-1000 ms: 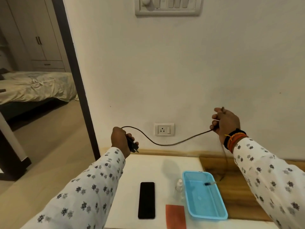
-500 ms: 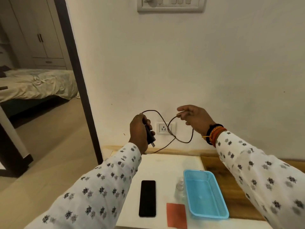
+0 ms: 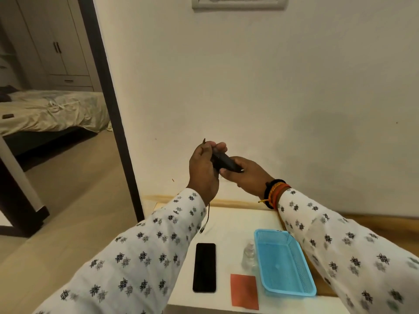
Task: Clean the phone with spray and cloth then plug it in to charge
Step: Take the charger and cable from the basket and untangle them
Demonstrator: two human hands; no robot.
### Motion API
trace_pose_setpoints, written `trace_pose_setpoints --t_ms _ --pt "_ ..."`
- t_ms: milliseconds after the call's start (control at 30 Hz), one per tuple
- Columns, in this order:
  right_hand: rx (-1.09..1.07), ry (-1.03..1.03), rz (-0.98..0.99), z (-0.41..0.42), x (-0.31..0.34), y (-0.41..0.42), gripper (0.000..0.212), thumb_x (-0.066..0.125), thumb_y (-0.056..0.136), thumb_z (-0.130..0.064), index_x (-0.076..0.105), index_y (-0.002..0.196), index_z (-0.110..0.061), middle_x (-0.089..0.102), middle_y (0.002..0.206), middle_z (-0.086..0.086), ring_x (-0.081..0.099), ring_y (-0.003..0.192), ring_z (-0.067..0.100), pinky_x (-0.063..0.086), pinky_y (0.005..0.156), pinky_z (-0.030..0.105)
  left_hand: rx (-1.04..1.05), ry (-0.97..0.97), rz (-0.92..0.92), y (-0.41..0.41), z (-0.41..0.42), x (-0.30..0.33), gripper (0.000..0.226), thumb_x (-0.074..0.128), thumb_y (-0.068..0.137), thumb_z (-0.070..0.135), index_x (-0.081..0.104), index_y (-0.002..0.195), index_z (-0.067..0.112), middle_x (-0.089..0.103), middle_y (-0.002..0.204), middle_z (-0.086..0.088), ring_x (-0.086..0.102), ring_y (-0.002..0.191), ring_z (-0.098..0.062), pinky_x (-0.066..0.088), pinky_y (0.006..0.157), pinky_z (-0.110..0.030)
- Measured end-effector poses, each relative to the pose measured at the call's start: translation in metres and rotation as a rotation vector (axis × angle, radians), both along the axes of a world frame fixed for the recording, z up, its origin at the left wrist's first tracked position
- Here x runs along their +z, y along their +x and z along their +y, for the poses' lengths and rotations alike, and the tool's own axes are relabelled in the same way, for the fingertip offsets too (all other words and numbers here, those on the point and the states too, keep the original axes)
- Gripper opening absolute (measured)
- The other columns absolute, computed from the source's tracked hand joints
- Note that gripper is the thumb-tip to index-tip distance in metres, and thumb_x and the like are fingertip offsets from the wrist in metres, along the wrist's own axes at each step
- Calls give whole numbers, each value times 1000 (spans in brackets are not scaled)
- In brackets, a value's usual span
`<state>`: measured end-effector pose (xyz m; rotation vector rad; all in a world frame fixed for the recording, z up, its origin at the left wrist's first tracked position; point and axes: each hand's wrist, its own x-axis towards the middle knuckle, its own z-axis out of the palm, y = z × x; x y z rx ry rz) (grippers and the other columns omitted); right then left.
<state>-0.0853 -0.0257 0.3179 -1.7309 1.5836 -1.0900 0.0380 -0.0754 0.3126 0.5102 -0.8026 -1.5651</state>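
Head view: white table (image 3: 229,225) butts against wall; doorway at 9 o'clock, open floor beyond. Phone (image 3: 204,267) flat on table at 6 o'clock, orange cloth (image 3: 244,291), spray bottle (image 3: 249,254), blue basket (image 3: 283,261) to 5 o'clock. Both hands raised mid-frame, touching. Left hand (image 3: 204,172) curled round charger (image 3: 223,163) and cable (image 3: 207,217); right hand (image 3: 243,175) pinches charger's plug end.
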Motion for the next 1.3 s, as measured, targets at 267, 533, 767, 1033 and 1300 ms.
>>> trace_pose_setpoints --t_ms 267,533,767,1033,1300 --pt "-70 -57 -609 7 -4 -9 20 74 83 -13 67 102 -13 67 85 8 63 72 18 57 69 28 -46 71 55 12 -9 2 22 41 105 16 58 92 12 73 78 -6 71 84 -23 60 81 -36" --pt "-420 -122 -1068 20 -16 -72 9 68 87 -12 62 93 -7 64 84 10 50 61 12 48 51 20 206 301 354 60 -39 1 26 33 102 7 48 80 12 44 56 -4 46 49 -22 61 68 -44" --pt "-948 -259 -1155 38 -39 -139 19 73 85 -24 61 87 -10 68 93 12 60 59 14 57 60 26 290 438 173 101 -57 -32 26 30 99 10 48 81 15 35 49 2 32 38 -15 35 47 -22" --pt "-1227 -329 -976 56 -46 -164 34 66 87 -38 64 103 -8 69 84 3 64 56 8 52 55 23 573 502 -214 121 -60 -55 11 44 96 21 51 88 16 32 59 3 26 39 -15 29 44 -21" --pt "-1290 -326 -816 63 -49 -165 44 63 85 -39 64 115 -6 74 100 8 73 74 20 61 74 39 503 497 -388 128 -58 -59 26 50 85 -3 41 101 15 42 71 -7 32 45 -17 40 47 -23"
